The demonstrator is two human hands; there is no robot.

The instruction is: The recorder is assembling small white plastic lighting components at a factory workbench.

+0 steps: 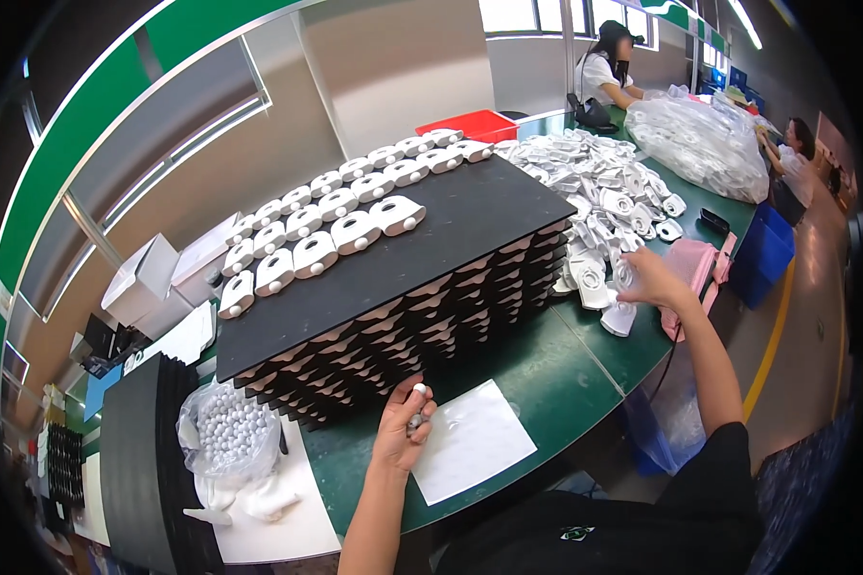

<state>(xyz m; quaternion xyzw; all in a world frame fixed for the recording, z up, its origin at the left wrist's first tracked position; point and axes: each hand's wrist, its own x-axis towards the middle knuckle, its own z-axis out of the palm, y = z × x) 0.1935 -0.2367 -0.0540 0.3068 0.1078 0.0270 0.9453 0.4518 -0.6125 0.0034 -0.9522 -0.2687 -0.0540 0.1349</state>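
Observation:
My left hand [405, 426], closed in front of the stack of black boards, holds small white balls [419, 389]; its fingers partly hide them. At the pile's near edge, my right hand [654, 280] has its thumb and fingers around a white plastic part [625, 275] with a round opening. The pile of similar white parts [594, 172] spreads beyond that hand. On the top black board [479, 225], rows of white parts [355, 230] lie with a white ball at the near end of each. More parts show between the boards beneath.
A white sheet [475, 441] lies on the green table [566, 369]. To the left are an open plastic bag of white balls [230, 431] and upright black boards [142, 460]. A red tray [470, 125], a large clear bag [700, 144] and two people are farther back. Pink cloth [692, 268] hangs right.

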